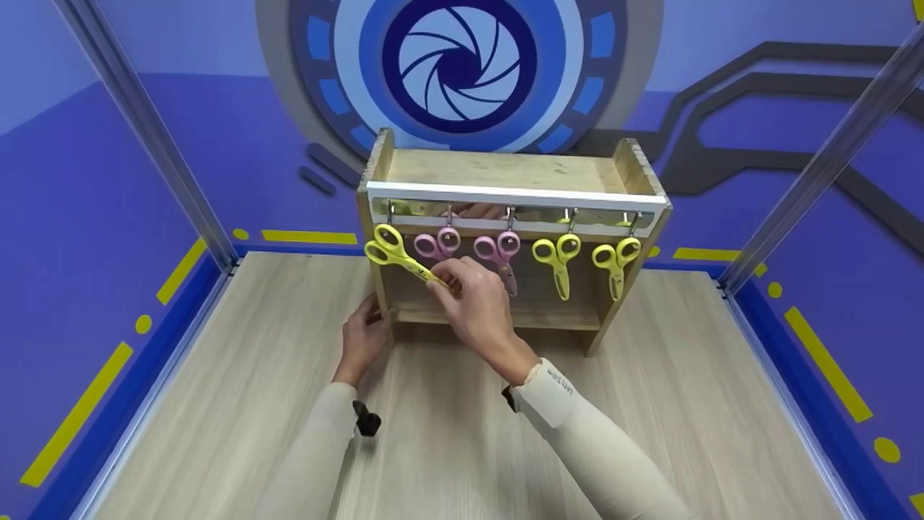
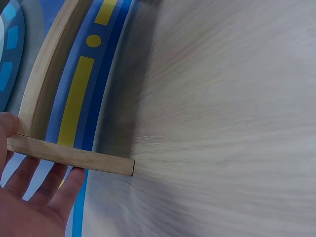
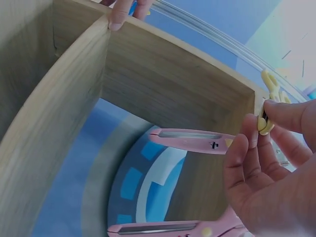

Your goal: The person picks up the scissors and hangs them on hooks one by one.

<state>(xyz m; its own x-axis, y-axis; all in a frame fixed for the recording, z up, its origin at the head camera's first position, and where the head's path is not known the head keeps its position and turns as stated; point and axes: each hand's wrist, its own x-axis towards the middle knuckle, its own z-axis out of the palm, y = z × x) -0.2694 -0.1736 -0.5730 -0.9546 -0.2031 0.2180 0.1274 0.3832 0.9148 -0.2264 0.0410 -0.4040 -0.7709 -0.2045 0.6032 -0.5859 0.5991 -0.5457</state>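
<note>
My right hand (image 1: 476,300) pinches the blade end of a pair of yellow scissors (image 1: 413,264) between thumb and fingers. The scissors slant, with their handle loops up at the leftmost hook (image 1: 390,211); whether a loop is on it I cannot tell. My left hand (image 1: 366,336) grips the lower left side panel of a wooden shelf (image 1: 498,170), thumb and fingers on opposite faces in the left wrist view. Two pink scissors (image 1: 507,269) hang beside my right hand, one partly hidden behind it. Farther right hang two more yellow scissors (image 1: 561,273), blades down.
A white-edged rail (image 1: 520,193) with several metal hooks runs across the shelf's upper front. The shelf stands on a light wood-grain table (image 1: 289,310). Blue printed walls (image 1: 238,137) with metal corner posts (image 1: 155,137) enclose the back and sides.
</note>
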